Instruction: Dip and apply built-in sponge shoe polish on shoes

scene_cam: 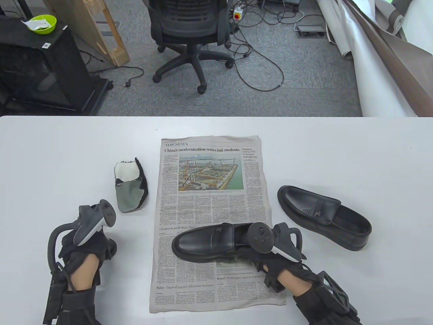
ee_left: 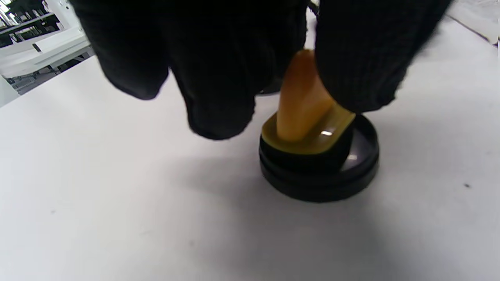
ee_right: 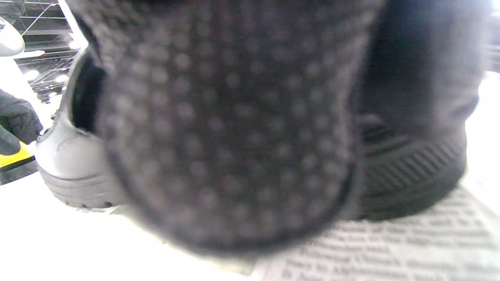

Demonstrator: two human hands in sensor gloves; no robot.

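Observation:
A black loafer (scene_cam: 203, 243) lies on its sole on the newspaper (scene_cam: 209, 176), toe to the left. My right hand (scene_cam: 260, 257) grips its heel end; in the right wrist view a gloved finger (ee_right: 234, 128) fills the frame with the shoe's sole (ee_right: 410, 175) behind. My left hand (scene_cam: 91, 247) is on the table at the left. In the left wrist view its fingers (ee_left: 218, 78) pinch the yellow handle of the sponge applicator (ee_left: 304, 113), which sits in the round black polish tin (ee_left: 320, 171). A second black loafer (scene_cam: 323, 216) lies on the table at the right.
A polishing mitt (scene_cam: 130, 186) of grey, white and black lies left of the newspaper. Beyond the table's far edge are an office chair (scene_cam: 189, 30), cables and a black cabinet (scene_cam: 44, 64).

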